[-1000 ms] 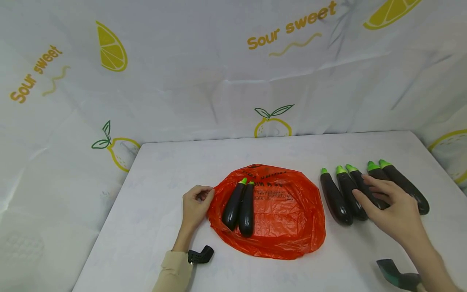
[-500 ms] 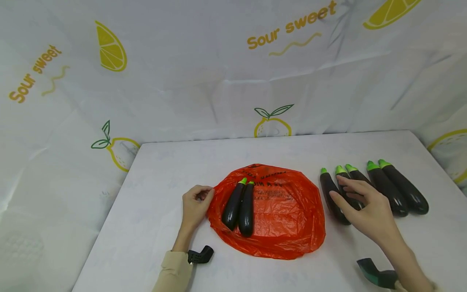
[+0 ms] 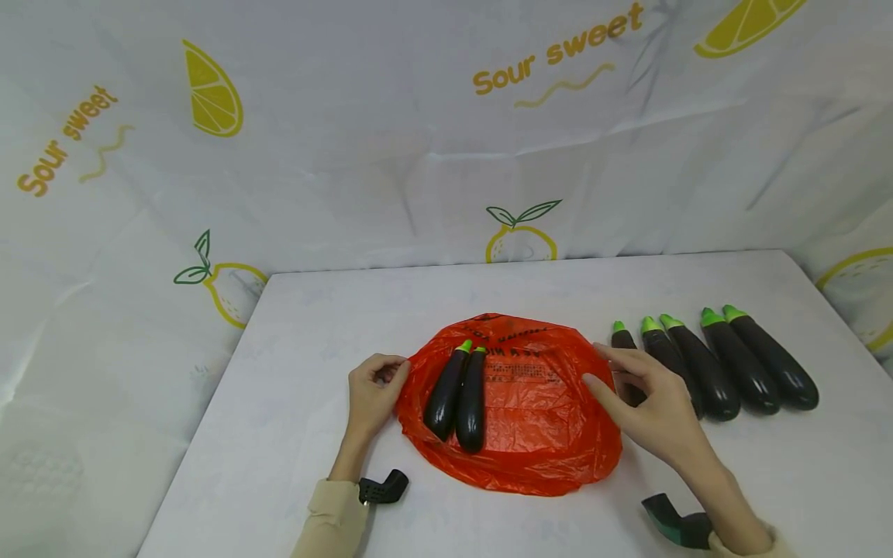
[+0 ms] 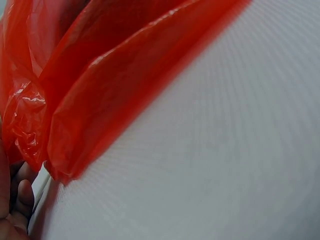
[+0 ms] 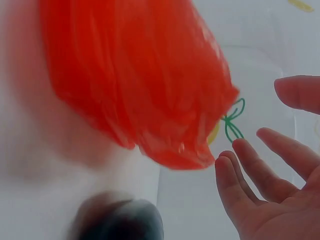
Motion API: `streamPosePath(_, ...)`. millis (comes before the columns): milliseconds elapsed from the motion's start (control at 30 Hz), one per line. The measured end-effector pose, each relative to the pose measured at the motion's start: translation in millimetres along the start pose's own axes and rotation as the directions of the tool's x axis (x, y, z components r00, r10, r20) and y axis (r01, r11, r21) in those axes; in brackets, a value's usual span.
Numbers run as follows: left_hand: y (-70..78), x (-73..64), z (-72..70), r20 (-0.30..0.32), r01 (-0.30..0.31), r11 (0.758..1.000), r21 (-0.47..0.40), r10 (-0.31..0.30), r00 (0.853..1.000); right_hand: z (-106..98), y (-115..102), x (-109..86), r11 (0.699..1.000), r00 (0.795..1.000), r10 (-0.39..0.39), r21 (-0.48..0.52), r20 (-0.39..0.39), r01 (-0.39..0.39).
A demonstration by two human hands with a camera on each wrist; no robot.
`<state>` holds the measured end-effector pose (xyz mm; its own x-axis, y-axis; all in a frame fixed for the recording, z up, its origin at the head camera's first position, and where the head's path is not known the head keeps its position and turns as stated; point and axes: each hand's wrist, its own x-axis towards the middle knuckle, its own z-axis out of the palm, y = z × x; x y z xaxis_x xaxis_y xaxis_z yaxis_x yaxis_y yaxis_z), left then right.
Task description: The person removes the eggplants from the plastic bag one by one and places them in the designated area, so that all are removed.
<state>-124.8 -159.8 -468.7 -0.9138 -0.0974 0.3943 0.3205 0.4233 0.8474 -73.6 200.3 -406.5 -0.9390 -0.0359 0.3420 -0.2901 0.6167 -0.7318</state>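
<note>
A red plastic bag (image 3: pixel 537 418) lies spread with its mouth up, two eggplants (image 3: pixel 471 399) side by side in its left part. At the bag's left rim my left hand (image 3: pixel 375 394) pinches the plastic between thumb and fingers; the left wrist view shows its fingers (image 4: pixel 24 197) under the gathered edge. My right hand (image 3: pixel 652 407) is over the bag's right rim, thumb and fingers spread with nothing between them. In the right wrist view its fingertips stand just beside the red plastic (image 5: pixel 140 80). Behind this hand, the nearest eggplant (image 3: pixel 622 338) of the row is partly hidden.
More dark eggplants (image 3: pixel 743 364) with bright green stems lie in a slanted row at the right of the white table (image 3: pixel 314 325). A white cloth (image 3: pixel 363 139) with lemon prints hangs behind the table. Black wrist mounts (image 3: pixel 384 488) stick out from both wrists.
My right hand has moved left from above the eggplant row to the bag's right rim, uncovering most of the row. The left hand and the bag stay where they were.
</note>
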Motion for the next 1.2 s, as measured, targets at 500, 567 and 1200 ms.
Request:
streamPosePath(500,3.4,0.5,-0.9,-0.003,-0.008,1.000,0.000,0.008,1.000,33.1,-19.4,1.0,0.999,0.994,-0.005,0.039,0.105,0.001)
streamPosePath(567,3.1,0.4,-0.8,0.000,-0.007,1.000,0.000,0.007,1.000,38.0,-21.6,1.5,0.999,0.992,0.002,0.041,0.129,-0.007)
streamPosePath(1200,2.7,0.8,-1.5,0.004,-0.023,1.000,0.012,0.023,1.000,87.2,-39.8,-2.3,0.967,0.954,0.047,0.227,0.296,-0.118)
